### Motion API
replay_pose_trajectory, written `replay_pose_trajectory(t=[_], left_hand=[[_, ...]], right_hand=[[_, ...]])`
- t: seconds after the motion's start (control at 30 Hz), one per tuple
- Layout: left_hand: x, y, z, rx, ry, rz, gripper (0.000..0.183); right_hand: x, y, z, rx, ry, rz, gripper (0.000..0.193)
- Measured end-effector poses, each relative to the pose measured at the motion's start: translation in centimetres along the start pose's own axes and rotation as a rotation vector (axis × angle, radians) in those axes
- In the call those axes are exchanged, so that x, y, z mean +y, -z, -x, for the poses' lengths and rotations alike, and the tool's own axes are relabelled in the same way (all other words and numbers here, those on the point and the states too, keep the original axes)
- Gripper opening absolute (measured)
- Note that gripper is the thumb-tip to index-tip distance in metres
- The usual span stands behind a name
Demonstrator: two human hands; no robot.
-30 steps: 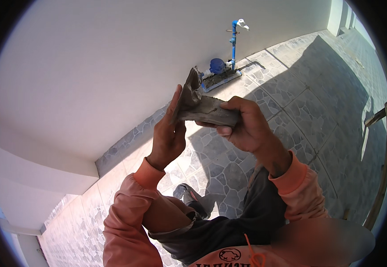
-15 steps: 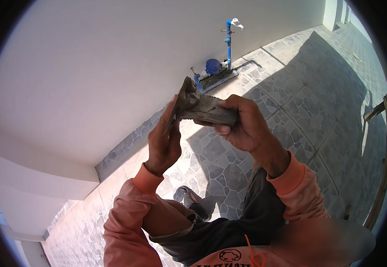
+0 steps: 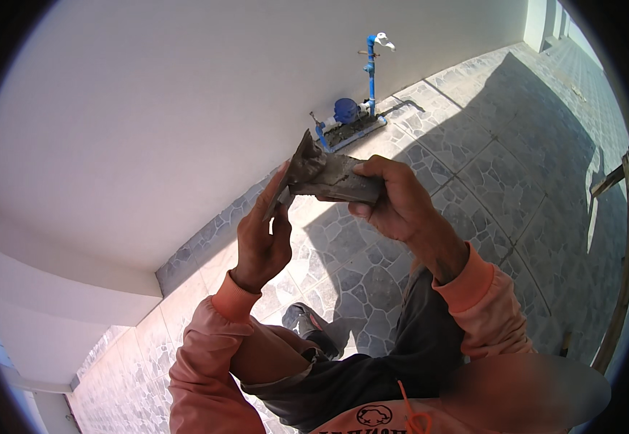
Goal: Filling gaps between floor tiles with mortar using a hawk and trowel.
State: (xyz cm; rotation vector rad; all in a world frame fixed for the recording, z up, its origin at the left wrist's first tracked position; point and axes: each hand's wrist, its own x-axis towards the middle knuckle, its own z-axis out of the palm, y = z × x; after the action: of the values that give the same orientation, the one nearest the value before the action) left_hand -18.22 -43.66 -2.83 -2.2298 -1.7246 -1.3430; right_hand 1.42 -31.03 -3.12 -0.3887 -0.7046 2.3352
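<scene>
In front of the wall I hold two flat, mortar-smeared pieces that meet at an angle. My left hand [image 3: 264, 242] has its fingers up along the back of the thin, upright grey plate [image 3: 302, 153]. With thumb on top and fingers underneath, my right hand [image 3: 401, 202] grips the end of the grey-brown slab [image 3: 343, 179]. Wet-looking grey mortar [image 3: 310, 168] sits in the corner where they meet. Whether the two are joined, I cannot tell. What they are made of does not show plainly.
Beyond my hands a blue water pipe [image 3: 371, 79] with a white tap [image 3: 382, 41] and a blue meter [image 3: 345, 111] stands by the pale wall [image 3: 184, 94]. Stone-patterned tiles [image 3: 473, 210] cover the floor. Wooden poles [image 3: 627, 210] stand at the far right.
My left hand and the upright plate have shifted and tilted slightly. The slab has turned a little, showing more of its top face. Both hands keep their hold.
</scene>
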Motion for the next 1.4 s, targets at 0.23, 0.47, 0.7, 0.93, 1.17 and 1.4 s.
replay_pose_trajectory(t=[0.23,0.47,0.7,0.93,1.17,1.4], left_hand=[[0.0,0.6,0.3,-0.047,0.023,-0.017,0.064],[-0.3,0.7,0.5,-0.059,0.010,-0.033,0.067],[-0.2,0.7,0.4,-0.032,0.000,-0.036,0.068],[0.2,0.7,0.6,-0.042,0.134,0.033,0.064],[0.2,0.4,-0.2,0.024,-0.032,-0.002,0.062],[0.0,0.4,-0.3,0.014,-0.034,-0.010,0.069]], right_hand=[[0.4,-0.3,0.2,-0.018,0.054,0.160,0.028],[0.4,-0.9,0.6,-0.046,0.111,0.287,0.029],[0.5,-1.5,0.7,-0.067,0.135,0.325,0.032],[0.5,-1.4,0.7,-0.081,0.122,0.318,0.034],[0.6,-1.3,0.7,-0.101,0.104,0.274,0.034],[0.7,-1.4,0.7,-0.117,0.125,0.214,0.032]])
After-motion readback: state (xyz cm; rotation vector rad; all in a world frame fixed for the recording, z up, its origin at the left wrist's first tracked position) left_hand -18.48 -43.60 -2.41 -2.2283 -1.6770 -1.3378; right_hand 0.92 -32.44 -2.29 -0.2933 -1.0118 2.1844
